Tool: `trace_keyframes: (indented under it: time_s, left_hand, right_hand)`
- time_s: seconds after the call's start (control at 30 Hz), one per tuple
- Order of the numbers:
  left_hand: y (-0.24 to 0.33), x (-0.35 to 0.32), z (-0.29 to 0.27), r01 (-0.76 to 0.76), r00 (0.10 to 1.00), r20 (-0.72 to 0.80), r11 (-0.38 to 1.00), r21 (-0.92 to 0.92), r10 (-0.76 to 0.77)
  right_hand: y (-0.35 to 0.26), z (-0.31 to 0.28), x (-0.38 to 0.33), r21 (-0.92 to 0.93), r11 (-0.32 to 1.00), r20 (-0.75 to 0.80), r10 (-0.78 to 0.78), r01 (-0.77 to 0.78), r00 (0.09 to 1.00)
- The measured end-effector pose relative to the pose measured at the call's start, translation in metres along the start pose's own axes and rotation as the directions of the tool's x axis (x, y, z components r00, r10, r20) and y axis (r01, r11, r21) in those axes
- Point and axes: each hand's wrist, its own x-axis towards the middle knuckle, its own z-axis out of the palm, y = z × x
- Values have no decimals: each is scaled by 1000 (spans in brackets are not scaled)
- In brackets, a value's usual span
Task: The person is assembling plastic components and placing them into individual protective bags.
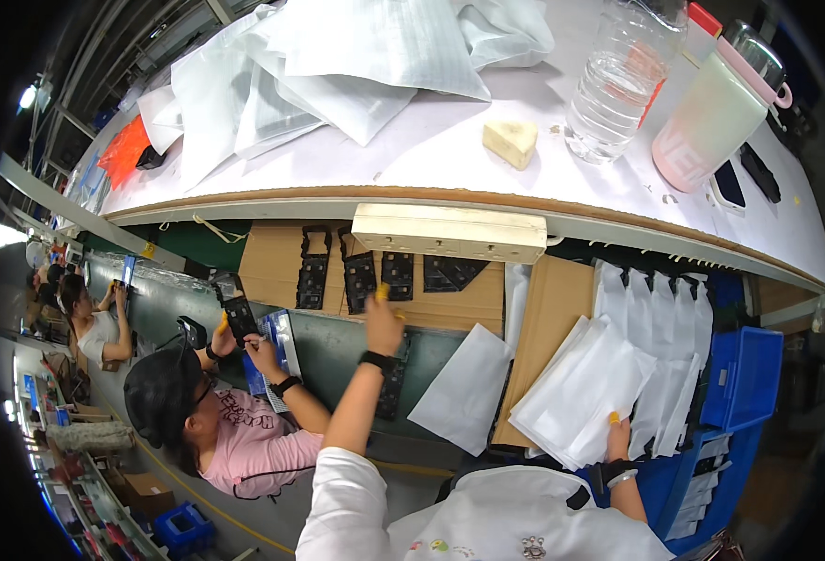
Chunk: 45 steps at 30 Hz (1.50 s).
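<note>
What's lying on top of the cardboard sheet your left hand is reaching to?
Black plastic frames lie in a row on the cardboard sheet; the left hand touches one. The power strip above hides the sheet's far edge.

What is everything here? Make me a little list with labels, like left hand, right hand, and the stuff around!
left hand: left hand reaches to a black plastic part on the brown cardboard sheet, fingers with yellow tip covers
right hand: right hand rests on a stack of white bags
on the shelf above: clear water bottle, pink-lidded flask, yellowish sponge block, loose white bags
right side: blue bin
nearby: a person in a pink shirt holds another black part
</note>
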Motion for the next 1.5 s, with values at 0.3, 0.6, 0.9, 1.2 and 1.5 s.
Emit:
trace_keyframes:
  time_s: [0.3,0.6,0.9,1.2,1.5]
  left_hand:
    - [180,-136,59,-175,883,324,881,-440,338]
    - [245,-167,93,-3,873,463,952,-305,151]
    - [240,-177,109,115,905,415,882,-457,97]
    - [280,-198,113,31,839,534,972,-234,102]
    - [303,-225,145,-131,881,452,990,-51,140]
  right_hand:
    - [-35,3,-8,151,985,89,69,-82,994]
    - [-21,5,19,330,937,186,50,-111,981]
    - [-48,-18,33,111,993,209,6,-30,978]
    - [-74,-112,39,455,890,-81,39,2,996]
    - [-30,-176,45,551,825,-380,116,124,918]
